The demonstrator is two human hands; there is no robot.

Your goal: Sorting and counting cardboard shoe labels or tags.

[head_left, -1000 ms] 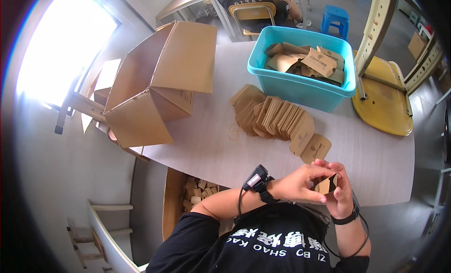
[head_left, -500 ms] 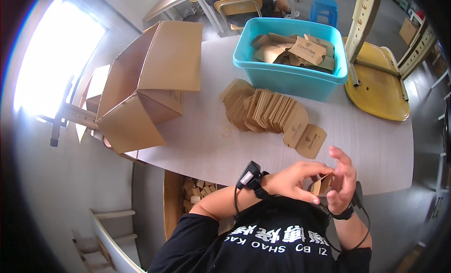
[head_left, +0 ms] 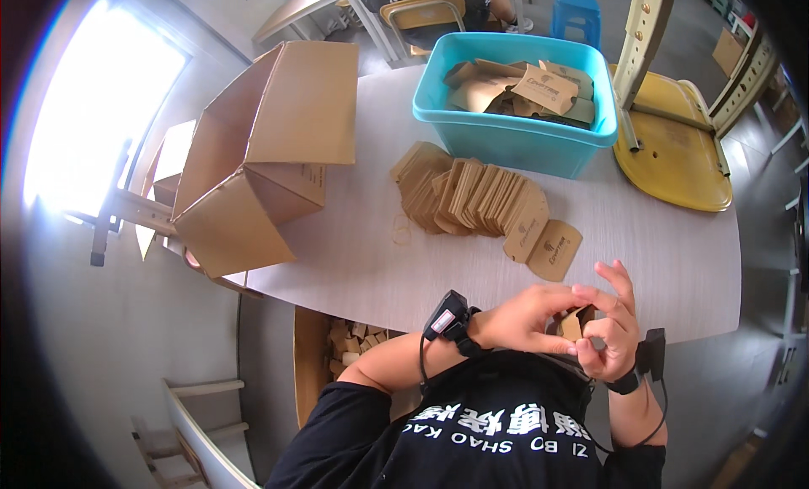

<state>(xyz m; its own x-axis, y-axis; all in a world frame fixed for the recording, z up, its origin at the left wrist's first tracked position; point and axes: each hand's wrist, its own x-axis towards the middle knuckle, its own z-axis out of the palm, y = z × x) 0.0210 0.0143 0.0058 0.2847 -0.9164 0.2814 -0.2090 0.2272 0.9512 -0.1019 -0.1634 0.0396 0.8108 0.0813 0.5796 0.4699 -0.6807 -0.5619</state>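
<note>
Nearer you than the turquoise tub (head_left: 518, 145), your left hand (head_left: 531, 318) clamped a pillow box (head_left: 573, 326); your right hand (head_left: 615, 331) had an unclear grip. End-folding apparently called for inward pressure.

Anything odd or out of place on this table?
Yes: the yellow chair at the table's far right seems upturned, legs skyward, unusual for a chair. A thin loop lies loose beside the leaning flat cartons. No visible spill.

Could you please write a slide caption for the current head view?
Left hand holds a small brown carton, right hand at its end, near a row of flat cartons and a turquoise bin.
</note>
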